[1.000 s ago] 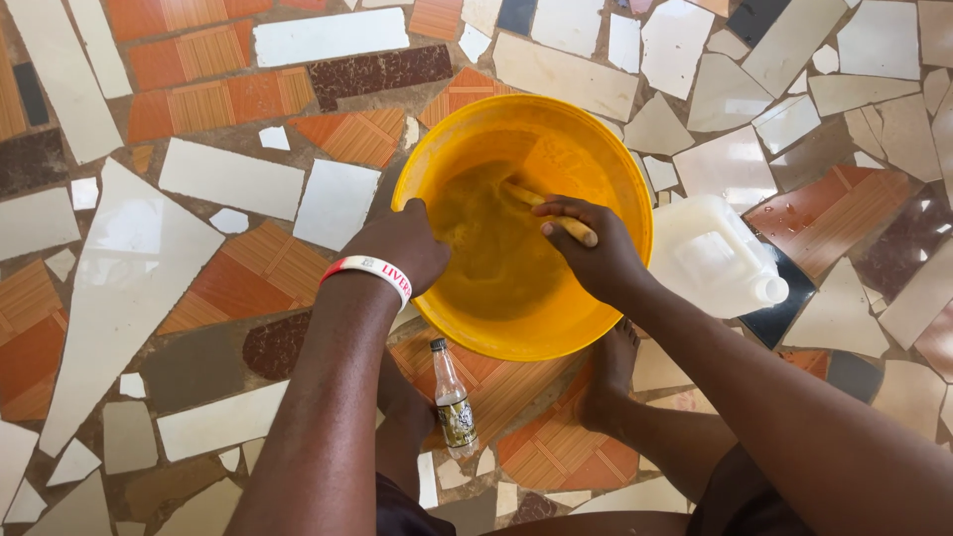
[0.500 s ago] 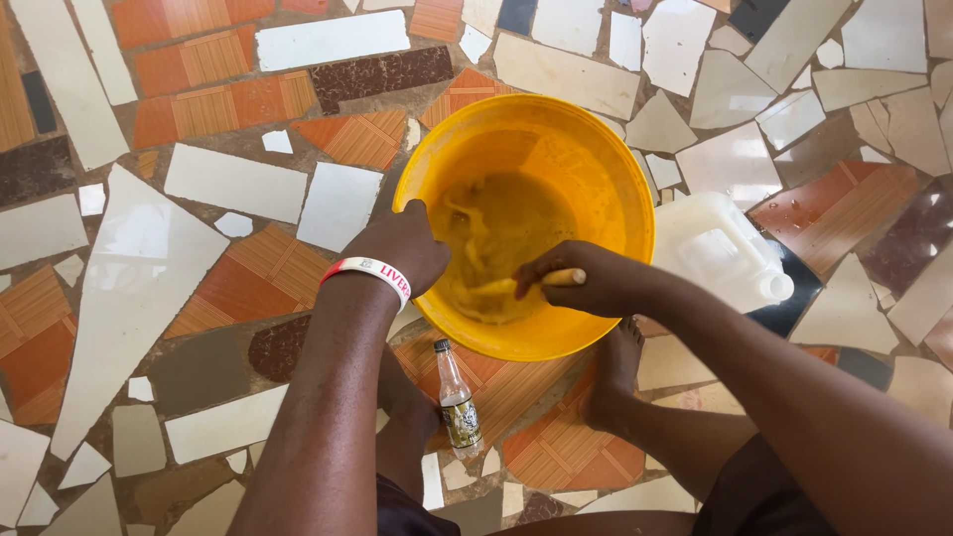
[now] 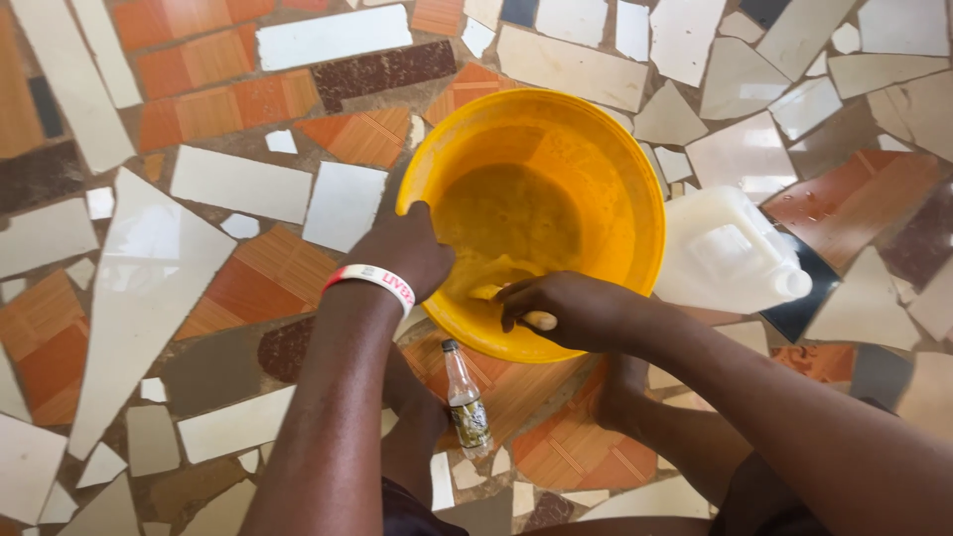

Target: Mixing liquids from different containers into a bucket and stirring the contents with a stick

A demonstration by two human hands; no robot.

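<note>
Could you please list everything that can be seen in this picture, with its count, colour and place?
basin: one, yellow plastic, round, on the floor at upper centre.
mixture: one, yellowish-brown, wet, inside the basin.
stirring stick: one, pale wood, at the basin's near rim, in the right hand.
jerrycan: one, white plastic, lying on the floor just right of the basin.
small bottle: one, clear glass with a dark cap, upright on the floor below the basin.
floor: one, mosaic of broken white, orange and brown tile pieces.
wristband: one, white with red, on the left wrist.
feet: two, bare, on the floor below the basin.
left hand: one, gripping the basin's left rim.
right hand: one, closed on the stirring stick.
</note>
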